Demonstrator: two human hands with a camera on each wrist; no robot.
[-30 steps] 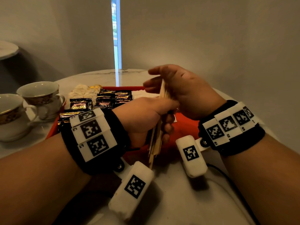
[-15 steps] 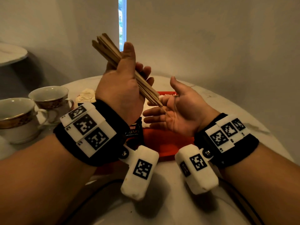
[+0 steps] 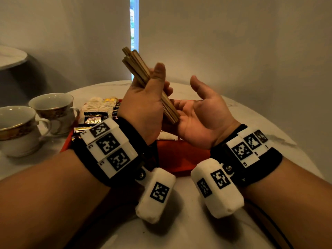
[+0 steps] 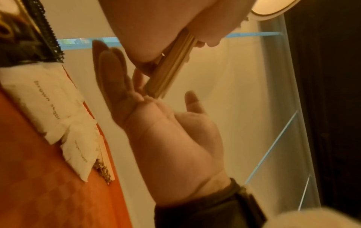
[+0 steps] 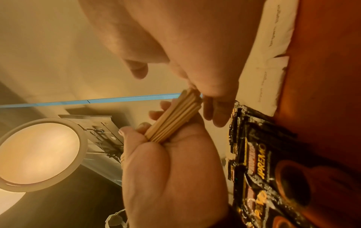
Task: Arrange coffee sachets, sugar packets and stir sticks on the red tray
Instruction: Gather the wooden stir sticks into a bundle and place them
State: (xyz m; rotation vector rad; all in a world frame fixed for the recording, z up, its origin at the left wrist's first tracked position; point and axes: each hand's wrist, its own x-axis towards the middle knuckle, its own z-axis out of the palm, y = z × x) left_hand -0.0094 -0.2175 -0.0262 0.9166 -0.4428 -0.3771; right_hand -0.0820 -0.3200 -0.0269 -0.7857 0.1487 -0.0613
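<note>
Nearest, two wrists banded in black straps with coded white blocks, forearms raised off the pale marble surface. Just beyond, the red tray below both hands. Right hand palm-up and slack, fingers spread and relaxed, thumb lifted, gripping nothing; lower ends of the stir sticks touching or nearly touching that palm near the finger bases. Left hand raised higher, back toward the head camera, thumb straight up, fingers curled tight around the middle of the bundle, sticks tilted with the top ends leaning up and left. Judging by this pose, squaring the bundle ends against the open palm before laying it down. To do that well: loosen the left grip slightly so sticks can slide level, tap lightly on the flat palm, keep the palm steady under the ends, then retighten before lowering; too loose a hold risks sticks fanning out or dropping. A bare stretch of tray in front looks a likely place for them. Farther on the tray, white sugar packets along the right and far edge, black coffee sachets to the left. Beyond the tray's left edge, two gold-trimmed cups on the surface.
</note>
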